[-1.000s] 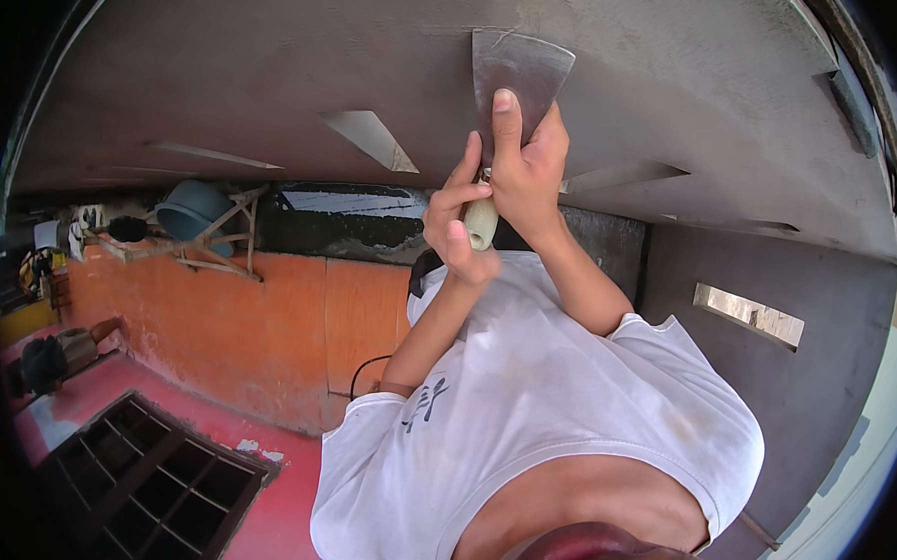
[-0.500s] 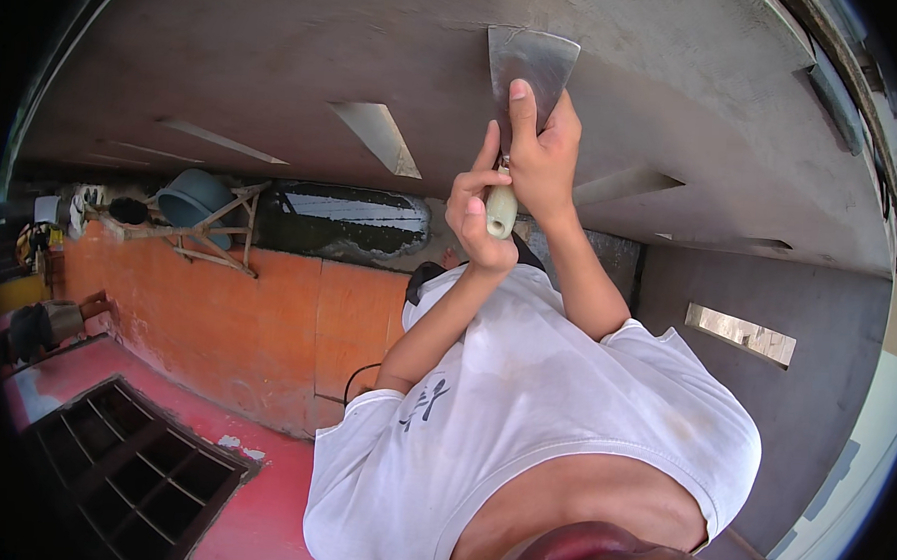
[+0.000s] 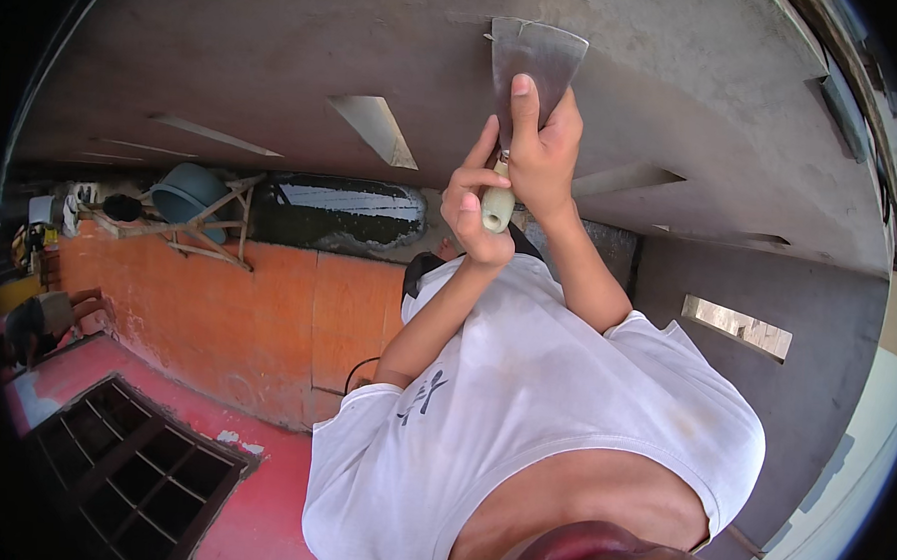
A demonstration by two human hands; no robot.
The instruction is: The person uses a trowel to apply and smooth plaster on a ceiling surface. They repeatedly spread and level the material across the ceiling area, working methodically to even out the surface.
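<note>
Scraper (image 3: 540, 56), its edge at the grey wall (image 3: 278, 62), could gouge it if a corner tips inward (right hand (image 3: 546, 162) clasps the blade (image 3: 563, 63), left hand's (image 3: 468, 203) fingers curl round the handle (image 3: 497, 208)).

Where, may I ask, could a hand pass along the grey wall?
Bare grey wall lies left of the scraper, above the slanted opening, and right of the scraper toward the bluish strip. It is crowded where the left hand and right hand hold the scraper.
</note>
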